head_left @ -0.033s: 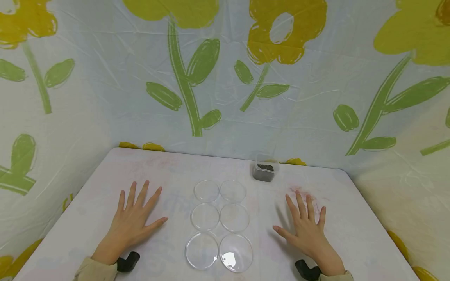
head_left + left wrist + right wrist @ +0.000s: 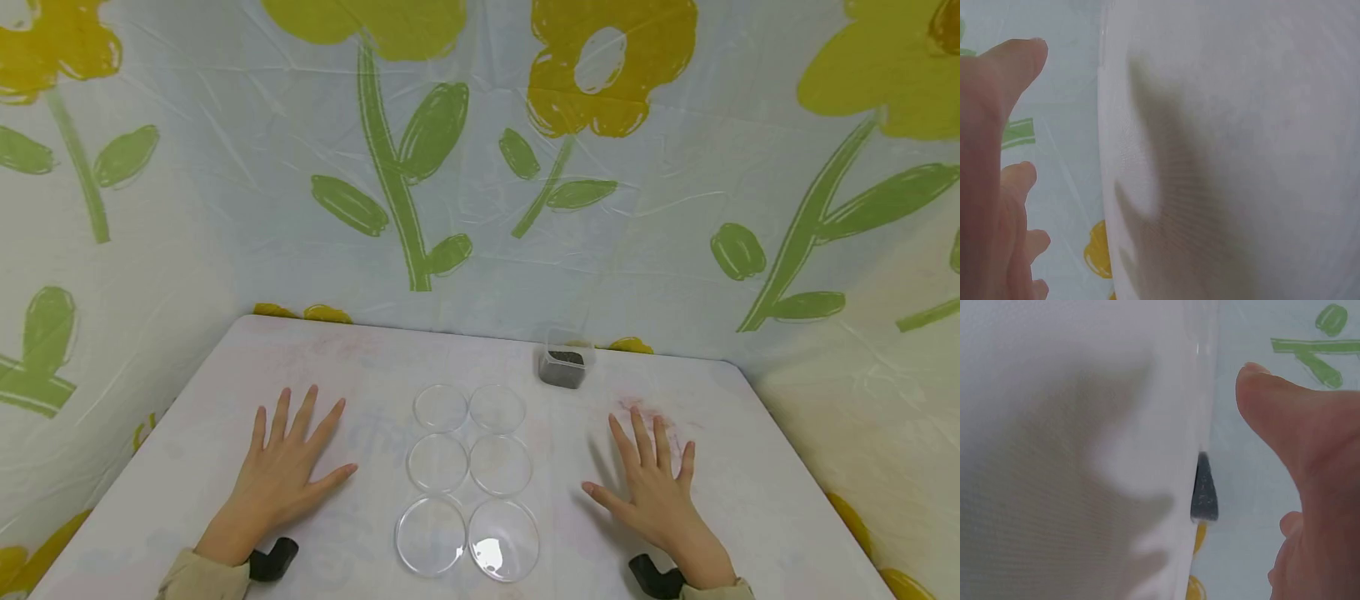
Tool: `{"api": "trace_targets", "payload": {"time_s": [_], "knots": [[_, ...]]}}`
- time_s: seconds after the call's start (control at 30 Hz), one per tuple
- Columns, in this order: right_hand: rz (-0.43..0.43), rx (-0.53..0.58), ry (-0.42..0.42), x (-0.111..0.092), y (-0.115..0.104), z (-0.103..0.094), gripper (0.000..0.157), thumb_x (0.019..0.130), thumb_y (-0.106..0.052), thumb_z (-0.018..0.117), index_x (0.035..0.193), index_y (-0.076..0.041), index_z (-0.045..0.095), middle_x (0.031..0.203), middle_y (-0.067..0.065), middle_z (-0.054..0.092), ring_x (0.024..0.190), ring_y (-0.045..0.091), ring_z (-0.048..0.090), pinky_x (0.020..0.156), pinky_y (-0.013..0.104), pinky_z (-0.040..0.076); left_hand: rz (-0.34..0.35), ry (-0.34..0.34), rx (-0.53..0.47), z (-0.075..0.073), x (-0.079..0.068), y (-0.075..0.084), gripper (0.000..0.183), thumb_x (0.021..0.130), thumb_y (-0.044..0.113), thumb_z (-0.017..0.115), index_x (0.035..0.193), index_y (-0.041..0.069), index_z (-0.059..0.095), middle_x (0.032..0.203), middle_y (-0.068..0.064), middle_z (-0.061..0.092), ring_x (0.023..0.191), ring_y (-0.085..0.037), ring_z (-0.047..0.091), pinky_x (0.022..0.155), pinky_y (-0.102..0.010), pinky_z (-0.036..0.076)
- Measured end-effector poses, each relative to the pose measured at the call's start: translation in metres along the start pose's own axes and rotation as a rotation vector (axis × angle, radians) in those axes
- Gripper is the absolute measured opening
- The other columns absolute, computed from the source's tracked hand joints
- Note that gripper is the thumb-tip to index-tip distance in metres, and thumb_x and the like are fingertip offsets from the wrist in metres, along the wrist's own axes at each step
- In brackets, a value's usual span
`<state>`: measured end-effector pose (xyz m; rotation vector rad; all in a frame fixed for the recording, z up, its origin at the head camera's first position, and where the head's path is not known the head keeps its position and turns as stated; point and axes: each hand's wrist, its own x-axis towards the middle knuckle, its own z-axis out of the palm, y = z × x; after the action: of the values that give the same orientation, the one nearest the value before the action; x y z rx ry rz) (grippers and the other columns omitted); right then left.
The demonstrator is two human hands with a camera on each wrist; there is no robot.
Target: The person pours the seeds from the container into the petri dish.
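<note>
My left hand (image 2: 281, 479) is spread with straight fingers over the left part of the table, holding nothing. On the other side my right hand (image 2: 660, 496) is likewise spread and holds nothing. Both wrist views show a gap between each hand and its shadow, so the hands are raised off the surface. Between them lie several clear round shallow dishes in two columns, among them a front left dish (image 2: 431, 536) and a front right dish (image 2: 504, 540). A small clear plastic tub (image 2: 562, 368) with dark grains inside stands behind them, farther from me than the right hand.
The white table (image 2: 352, 358) has rounded back corners and faint reddish marks. A flower-print cloth (image 2: 480, 192) hangs behind it and at both sides. Black wrist mounts (image 2: 273, 559) sit below the hands.
</note>
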<state>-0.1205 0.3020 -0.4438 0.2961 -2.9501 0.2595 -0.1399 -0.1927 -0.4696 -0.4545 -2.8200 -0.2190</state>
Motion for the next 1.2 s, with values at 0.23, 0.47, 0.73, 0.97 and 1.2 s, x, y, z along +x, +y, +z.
{"api": "trace_targets", "payload": {"time_s": [0.23, 0.47, 0.73, 0.97, 1.2], "knots": [[0.0, 0.012, -0.008, 0.0, -0.001, -0.002, 0.101, 0.085, -0.065, 0.063, 0.16, -0.023, 0.009, 0.165, 0.011, -0.008, 0.148, 0.04, -0.015, 0.102, 0.073, -0.016, 0.0, -0.001, -0.013, 0.001, 0.0, 0.0, 0.086, 0.089, 0.071, 0.052, 0.156, 0.022, 0.029, 0.161, -0.02, 0.018, 0.148, -0.045, -0.001, 0.111, -0.066, 0.004], [0.007, 0.023, 0.004, 0.001, 0.001, -0.002, 0.101, 0.085, -0.064, 0.064, 0.159, -0.022, 0.01, 0.165, 0.01, -0.011, 0.147, 0.039, -0.019, 0.102, 0.074, -0.014, 0.004, 0.004, -0.027, 0.003, 0.0, -0.001, 0.086, 0.089, 0.07, 0.052, 0.156, 0.022, 0.03, 0.161, -0.02, 0.019, 0.148, -0.044, -0.002, 0.112, -0.065, 0.005], [-0.009, 0.059, 0.09, 0.007, 0.01, -0.003, 0.097, 0.088, -0.056, 0.065, 0.16, -0.024, 0.008, 0.165, 0.011, -0.007, 0.147, 0.04, -0.017, 0.101, 0.074, -0.015, 0.037, 0.004, -0.073, 0.004, 0.011, -0.001, 0.083, 0.091, 0.067, 0.052, 0.157, 0.021, 0.028, 0.16, -0.022, 0.021, 0.148, -0.045, -0.001, 0.112, -0.064, 0.006], [-0.043, 0.149, 0.195, 0.02, 0.012, -0.009, 0.085, 0.091, -0.044, 0.065, 0.156, -0.014, 0.019, 0.164, 0.018, -0.002, 0.146, 0.044, -0.015, 0.099, 0.074, -0.016, 0.066, 0.058, -0.125, 0.01, 0.026, -0.003, 0.08, 0.092, 0.06, 0.057, 0.154, 0.014, 0.034, 0.154, -0.021, 0.033, 0.143, -0.049, 0.018, 0.11, -0.064, 0.017], [-0.057, 0.403, 0.223, 0.044, 0.012, -0.017, 0.09, 0.088, -0.028, 0.072, 0.156, -0.008, 0.016, 0.162, 0.023, 0.001, 0.145, 0.049, -0.007, 0.102, 0.074, -0.011, 0.112, 0.099, -0.31, 0.019, 0.047, -0.006, 0.07, 0.094, 0.044, 0.064, 0.149, 0.007, 0.041, 0.148, -0.021, 0.043, 0.139, -0.046, 0.03, 0.107, -0.062, 0.022]]}}
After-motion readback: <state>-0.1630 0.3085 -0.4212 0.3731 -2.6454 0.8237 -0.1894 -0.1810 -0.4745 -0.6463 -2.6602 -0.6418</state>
